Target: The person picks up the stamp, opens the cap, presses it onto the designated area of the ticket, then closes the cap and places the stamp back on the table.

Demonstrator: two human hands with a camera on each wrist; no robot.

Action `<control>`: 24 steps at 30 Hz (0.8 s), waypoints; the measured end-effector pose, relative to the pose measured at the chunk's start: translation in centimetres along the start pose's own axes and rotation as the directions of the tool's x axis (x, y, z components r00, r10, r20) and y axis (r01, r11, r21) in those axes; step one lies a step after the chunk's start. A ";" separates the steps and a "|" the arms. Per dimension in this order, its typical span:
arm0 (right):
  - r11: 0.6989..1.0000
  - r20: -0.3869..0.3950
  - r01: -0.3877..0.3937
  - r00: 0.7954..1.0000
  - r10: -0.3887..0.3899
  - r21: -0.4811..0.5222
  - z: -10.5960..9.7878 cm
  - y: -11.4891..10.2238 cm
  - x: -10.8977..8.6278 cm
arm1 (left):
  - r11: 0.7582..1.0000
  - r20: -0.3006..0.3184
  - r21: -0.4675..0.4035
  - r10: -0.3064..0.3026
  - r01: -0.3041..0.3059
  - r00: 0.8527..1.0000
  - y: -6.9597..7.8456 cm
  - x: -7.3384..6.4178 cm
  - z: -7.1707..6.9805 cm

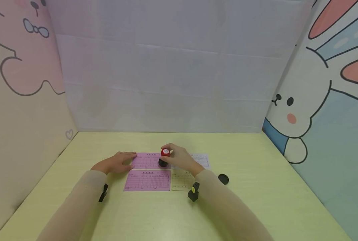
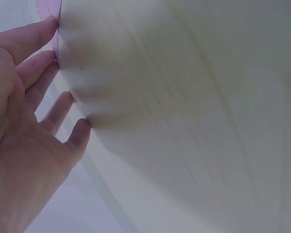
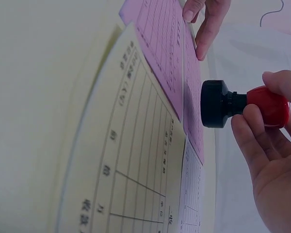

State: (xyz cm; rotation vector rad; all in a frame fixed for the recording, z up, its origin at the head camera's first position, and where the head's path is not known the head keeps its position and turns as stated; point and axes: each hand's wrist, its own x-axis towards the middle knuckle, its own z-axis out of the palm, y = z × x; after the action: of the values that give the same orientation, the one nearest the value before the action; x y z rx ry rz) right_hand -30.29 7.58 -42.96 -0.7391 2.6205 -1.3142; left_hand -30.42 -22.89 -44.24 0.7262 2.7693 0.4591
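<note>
My right hand (image 1: 182,158) grips the red handle of a round stamp (image 3: 269,104), thumb on one side and fingers on the other. The stamp's black base points down close over the upper pink form (image 1: 144,161), which has printed rows and columns. In the right wrist view a narrow gap shows between base and paper. At that form's left edge rests my left hand (image 1: 116,163), fingers extended and spread, fingertips touching the paper's edge (image 2: 49,9) and the tabletop.
Below lies a second pink form (image 1: 147,180), beside a pale yellow form (image 1: 180,180). A white form (image 1: 202,160) sits at the upper right, partly behind the right hand. Right of the papers is a round black cap (image 1: 223,179). Walls border the table's back and sides.
</note>
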 end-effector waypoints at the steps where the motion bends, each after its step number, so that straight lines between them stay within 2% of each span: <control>1: 1.000 -0.002 0.001 1.000 -0.001 -0.004 0.0 -0.1 0.1 | 1.000 0.000 0.001 -0.001 0.001 1.000 0.0 0.0 -0.1; 12: 1.000 -0.018 -0.010 1.000 0.010 -0.007 0.5 0.0 1.5 | 1.000 0.004 0.017 0.004 -0.004 1.000 -0.3 0.5 -0.7; 24: 1.000 -0.012 -0.009 1.000 0.010 0.016 0.5 -0.1 1.8 | 1.000 0.003 0.015 0.014 -0.014 1.000 -0.4 0.9 -1.0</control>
State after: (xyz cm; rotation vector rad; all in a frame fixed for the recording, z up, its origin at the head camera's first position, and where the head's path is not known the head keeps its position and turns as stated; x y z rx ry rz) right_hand -31.66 6.31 -43.03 -0.7179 2.6161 -1.3397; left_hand -31.65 -23.06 -43.59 0.7489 2.7698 0.4399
